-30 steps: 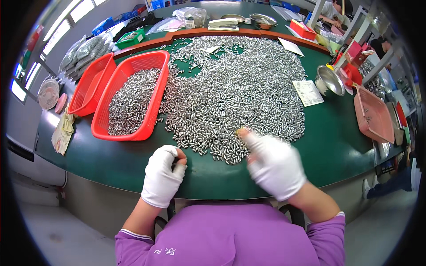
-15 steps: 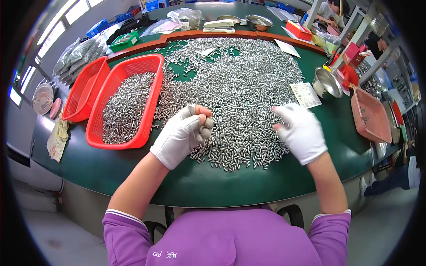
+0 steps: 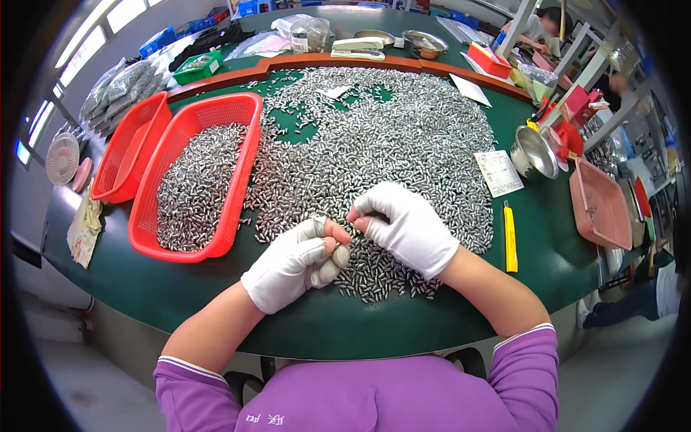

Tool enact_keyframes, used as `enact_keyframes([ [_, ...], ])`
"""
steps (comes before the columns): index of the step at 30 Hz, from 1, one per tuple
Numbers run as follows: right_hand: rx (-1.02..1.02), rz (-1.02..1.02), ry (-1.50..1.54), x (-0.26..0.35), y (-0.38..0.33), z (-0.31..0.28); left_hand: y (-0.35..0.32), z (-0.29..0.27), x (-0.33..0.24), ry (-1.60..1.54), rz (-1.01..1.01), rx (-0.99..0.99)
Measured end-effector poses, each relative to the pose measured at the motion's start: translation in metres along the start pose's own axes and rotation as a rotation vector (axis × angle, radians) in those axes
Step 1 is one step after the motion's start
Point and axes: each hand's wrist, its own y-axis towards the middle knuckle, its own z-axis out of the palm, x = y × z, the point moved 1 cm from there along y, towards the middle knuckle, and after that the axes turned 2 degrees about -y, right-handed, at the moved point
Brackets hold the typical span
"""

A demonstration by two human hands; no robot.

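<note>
Hovering side by side, my two gloved hands are facing each other over the near end of one heap of small silvery metal pieces [image 3: 403, 155], which is spreading toward twelve o'clock in numbers beyond counting. My left hand [image 3: 297, 263] is bringing thumb and forefinger close together, the other fingers curling under; my right hand [image 3: 407, 229] is leaving a slight gap between thumb and forefinger. I cannot tell whether either is gripping a piece. Two red baskets are standing at ten o'clock, the nearer basket [image 3: 247, 173] holding more pieces, the farther basket [image 3: 129, 162] leaning beside it. One yellow knife [image 3: 510, 241] is lying at three; one metal bowl [image 3: 534, 153] is resting at two. Beside it, a paper slip [image 3: 498, 173] is carrying print too small to read. White lettering is showing on my purple shirt [image 3: 374, 396].
</note>
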Motion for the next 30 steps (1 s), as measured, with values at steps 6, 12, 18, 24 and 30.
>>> enact_keyframes([
  [6,0.045,-0.299,-0.083,0.016,0.003,-0.009,0.003,0.002,0.001,-0.010,-0.041,0.026],
  [12,-0.001,-0.315,0.007,0.014,-0.001,-0.001,0.002,0.010,-0.001,-0.022,-0.078,-0.006],
  [18,0.126,-0.231,0.218,0.010,-0.002,0.001,0.001,0.014,0.002,0.079,-0.061,-0.117],
  [24,0.095,-0.075,-0.613,-0.010,-0.003,-0.013,0.000,0.013,0.000,0.068,-0.040,-0.096],
  [30,0.106,-0.075,-0.640,-0.015,-0.001,-0.007,0.000,0.012,0.001,0.085,-0.023,-0.053],
])
